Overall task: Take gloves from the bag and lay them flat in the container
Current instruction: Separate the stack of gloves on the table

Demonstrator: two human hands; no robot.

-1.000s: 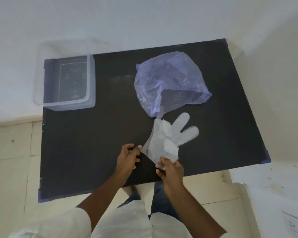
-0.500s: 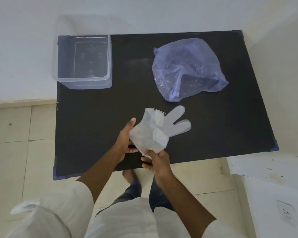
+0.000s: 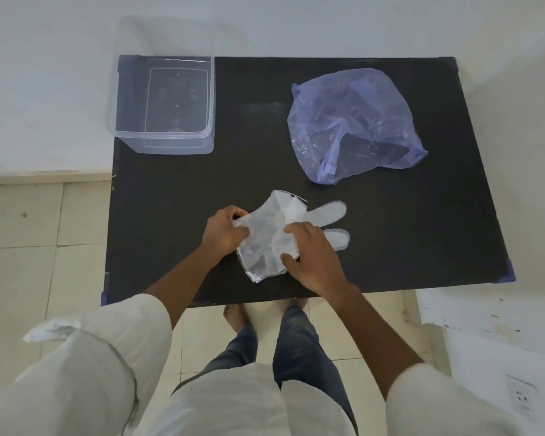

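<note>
The person stands at the near edge of a black table (image 3: pixel 170 231), both hands down on a clear plastic glove (image 3: pixel 265 247) that lies near that edge, a little right of the middle. The left hand (image 3: pixel 224 232) is closed on the glove's left side, fingers curled and pinching the cuff edge, so the plastic runs out to the right from under its fingertips. The right hand (image 3: pixel 312 259) sits on the glove's right half, thumb and fingers bent and gripping the film; most of the palm part of the glove lies between the two hands, crumpled and creased rather than flat. Two glove fingers stick out past the right hand, pointing right along the table, and a folded corner pokes up toward the far side. The cuff end hangs toward the near edge, below and between the wrists.

The bag (image 3: pixel 353 124), thin bluish plastic, lies slack on the far right part of the table, well apart from the hands. The container (image 3: pixel 164 143), a clear tub with no lid, stands at the far left corner, also well apart from the glove; I cannot tell whether any thin film lies in it. White sleeves cover both forearms partway.
</note>
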